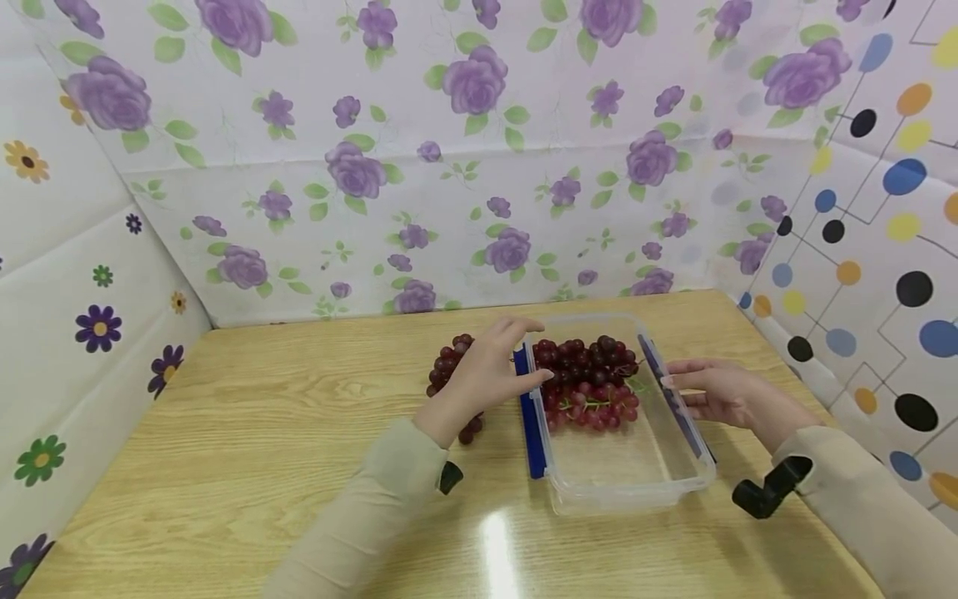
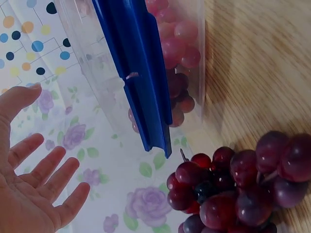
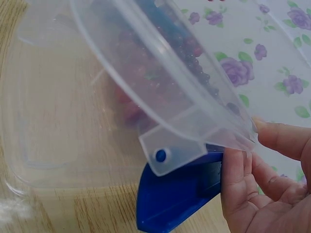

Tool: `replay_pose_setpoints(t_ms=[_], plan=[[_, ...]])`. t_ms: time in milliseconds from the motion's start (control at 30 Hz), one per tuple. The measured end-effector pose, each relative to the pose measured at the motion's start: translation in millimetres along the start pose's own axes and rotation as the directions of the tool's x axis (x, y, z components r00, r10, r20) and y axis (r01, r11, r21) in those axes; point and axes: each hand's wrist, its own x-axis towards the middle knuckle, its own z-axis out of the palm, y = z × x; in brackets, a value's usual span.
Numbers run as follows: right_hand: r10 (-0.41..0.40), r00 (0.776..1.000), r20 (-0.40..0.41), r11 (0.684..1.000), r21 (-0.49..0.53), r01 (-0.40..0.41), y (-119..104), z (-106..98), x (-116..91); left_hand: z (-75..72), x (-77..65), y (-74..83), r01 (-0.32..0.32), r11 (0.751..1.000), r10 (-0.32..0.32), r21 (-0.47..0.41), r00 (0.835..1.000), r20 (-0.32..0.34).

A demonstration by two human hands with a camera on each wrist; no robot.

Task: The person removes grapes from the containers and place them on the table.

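Observation:
A clear plastic box [image 1: 621, 499] stands right of centre on the table, its clear lid [image 1: 565, 319] with blue side flaps lying over it. Inside are a dark red bunch of grapes [image 1: 576, 363] and a lighter red bunch [image 1: 599, 408]. My right hand [image 1: 729, 395] pinches the lid's right edge, thumb above and fingers by the blue flap [image 3: 180, 194]. Spread beside the left edge, my left hand [image 1: 486, 366] holds nothing; its fingers stand apart from the left blue flap [image 2: 138, 73]. Another bunch of grapes [image 2: 233, 189] lies on the table, partly hidden under the left hand in the head view.
The wooden table [image 1: 299, 441] reaches to a flower-patterned cloth wall [image 1: 419, 191] behind. A dotted cloth wall [image 1: 883, 274] rises close on the right. Black wrist mounts [image 1: 771, 488] stick out from the sleeves.

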Motion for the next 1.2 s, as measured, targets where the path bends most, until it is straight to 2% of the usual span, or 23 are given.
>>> replay_pose_setpoints(t_ms=[233,600,767,900,1000,1200], plan=[[0.004,1.0,-0.013,1.0,0.0,-0.004,0,0,0,4.7,5.1,6.2,-0.007,1.0,0.007,-0.002,0.999,0.044],[-0.001,1.0,-0.018,1.0,0.0,0.001,3,-2,2,13.4,10.4,15.6,-0.063,0.998,0.064,-0.012,0.996,0.055],[-0.016,1.0,0.016,1.0,0.024,0.015,5,-6,1,18.1,13.6,18.4,-0.084,0.997,0.083,0.001,0.993,0.084],[-0.017,1.0,0.017,0.999,0.027,0.017,5,-5,1,22.2,15.3,18.1,-0.08,0.996,0.078,0.025,0.992,0.095],[-0.012,1.0,-0.013,1.0,0.009,0.012,3,-1,1,25.3,16.9,18.8,-0.085,0.996,0.08,0.039,0.991,0.107],[-0.004,0.999,-0.035,1.0,0.004,0.004,3,0,1,29.8,19.2,20.9,-0.068,0.997,0.065,0.019,0.985,0.158]])
